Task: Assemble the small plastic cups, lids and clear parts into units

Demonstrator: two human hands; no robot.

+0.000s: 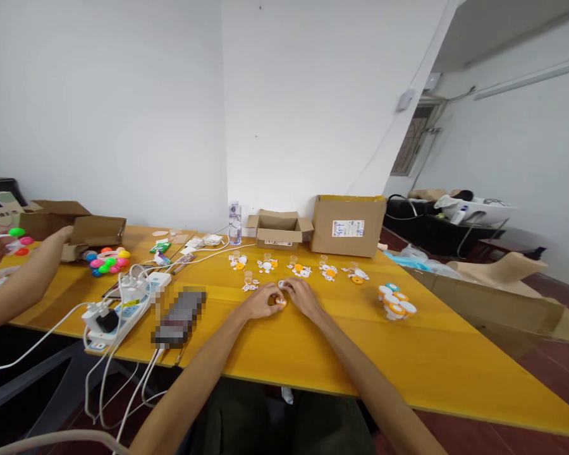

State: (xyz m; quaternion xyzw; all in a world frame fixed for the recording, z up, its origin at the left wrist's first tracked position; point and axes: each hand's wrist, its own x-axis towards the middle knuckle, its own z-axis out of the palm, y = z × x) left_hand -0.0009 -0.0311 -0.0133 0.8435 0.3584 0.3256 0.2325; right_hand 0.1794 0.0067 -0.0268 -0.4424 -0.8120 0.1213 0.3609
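Observation:
My left hand (262,302) is closed around a small orange-and-white round plastic piece (281,303) just above the table. My right hand (301,296) is close beside it, fingers pinched on a small white round piece (281,284). Fingers partly cover both pieces. Beyond my hands lie several little groups of parts, each with white toothed pieces (250,287), orange discs (329,273) and a clear cup (267,258). To the right stands a cluster of joined orange, white and blue discs (396,301).
An open carton (279,235) and a taped box (348,227) stand at the back by a clear bottle (235,222). Left are a power strip (140,309), cables and a pixelated device (179,318). Another person's arm (26,287) reaches over near coloured balls (107,262).

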